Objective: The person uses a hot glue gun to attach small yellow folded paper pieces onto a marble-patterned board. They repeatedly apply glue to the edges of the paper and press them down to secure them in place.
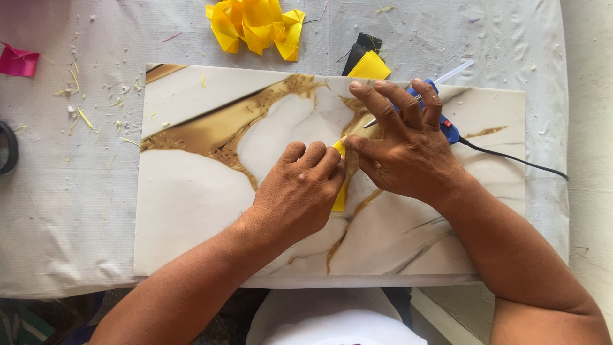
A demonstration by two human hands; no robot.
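Note:
Both hands meet over a white and gold marbled board (191,191). My left hand (299,191) is curled into a loose fist, pinching a narrow yellow ribbon strip (338,198) against the board. My right hand (402,144) lies flat with fingers spread, its thumb tip pressing the upper end of the same strip. Under my right hand's fingers lies a blue glue gun (447,128) with a clear glue stick poking out at its back; most of its body is hidden by the hand.
A yellow ribbon flower piece (255,25) sits at the top of the white cloth. Folded yellow and black ribbon pieces (365,61) lie by the board's top edge. A pink scrap (18,61) and a black tape roll (7,147) lie left. The glue gun's black cord (517,160) runs right.

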